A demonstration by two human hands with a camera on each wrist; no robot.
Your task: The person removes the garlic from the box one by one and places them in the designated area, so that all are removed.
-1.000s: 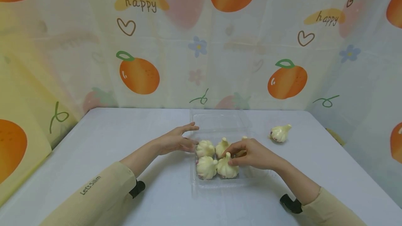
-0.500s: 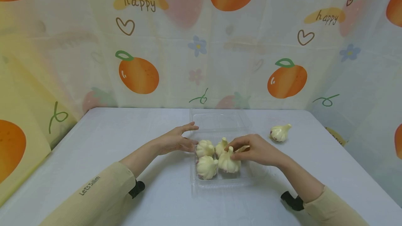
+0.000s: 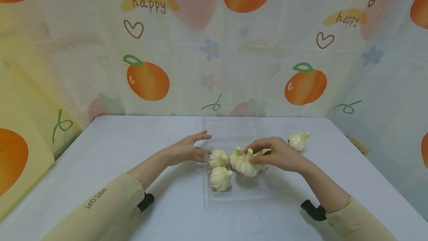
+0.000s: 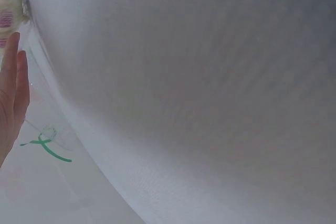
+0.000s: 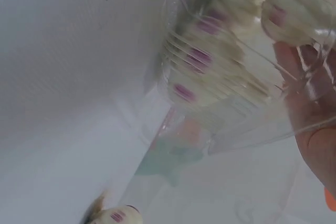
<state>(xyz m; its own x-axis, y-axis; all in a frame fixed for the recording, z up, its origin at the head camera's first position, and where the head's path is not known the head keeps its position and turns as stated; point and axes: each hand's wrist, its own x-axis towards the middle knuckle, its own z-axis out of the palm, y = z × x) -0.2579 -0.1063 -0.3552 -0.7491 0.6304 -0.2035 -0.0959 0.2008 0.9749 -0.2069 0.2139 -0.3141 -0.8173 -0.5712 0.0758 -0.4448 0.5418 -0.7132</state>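
My right hand [image 3: 275,154] pinches a garlic bulb [image 3: 246,166] by its stem, raised over the clear plastic box [image 3: 234,195]. Two bulbs stand at the box's left side, a rear one [image 3: 218,158] and a front one [image 3: 220,179]. Behind the held bulb sits another garlic [image 3: 235,154], and one more, mostly hidden, lies under the right hand. My left hand [image 3: 187,148] touches the box's left wall with fingers extended; in the left wrist view its fingers [image 4: 21,82] are straight. Through the box wall in the right wrist view, purple-marked bulbs [image 5: 205,61] show.
A loose garlic bulb [image 3: 298,141] lies on the white table [image 3: 160,211], right of the box. The box's clear lid [image 3: 234,127] is folded back behind it. A printed curtain [image 3: 247,66] hangs past the table's far edge.
My right hand has lifted the front right garlic bulb out of its spot, moving it up, back and slightly right. The left hand has stayed at the box wall.
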